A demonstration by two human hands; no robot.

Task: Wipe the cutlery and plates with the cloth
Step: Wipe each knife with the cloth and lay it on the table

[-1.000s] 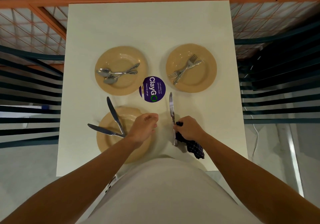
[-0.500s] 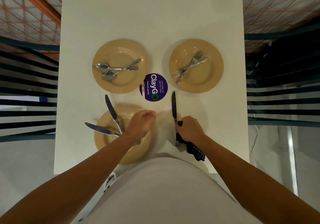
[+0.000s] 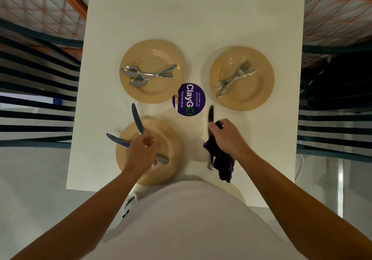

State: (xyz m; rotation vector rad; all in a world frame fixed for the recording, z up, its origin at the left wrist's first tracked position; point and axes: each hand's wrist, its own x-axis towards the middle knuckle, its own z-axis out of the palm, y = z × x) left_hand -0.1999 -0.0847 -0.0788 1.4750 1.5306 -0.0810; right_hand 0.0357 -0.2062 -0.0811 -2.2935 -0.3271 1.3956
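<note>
While the round purple "ClayGO – Clean as you go" sticker (image 3: 188, 102) sits mid-table, I see my right hand (image 3: 227, 137) gripping a dark dotted cloth (image 3: 222, 162) around a shiny metal knife (image 3: 210, 119) near the table's (image 3: 193, 18) front edge, and my left hand (image 3: 144, 149) loosely curled over the glossy tan plate (image 3: 171, 145) with two more knives (image 3: 136, 124).

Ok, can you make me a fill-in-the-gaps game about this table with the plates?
1. The far left plate holds two ____.
2. The far right plate holds two ____.
3. The right hand grips a dark cloth and a ____.
4. The purple round sticker says Clay____.

Missing words: spoons; forks; knife; Go
</note>
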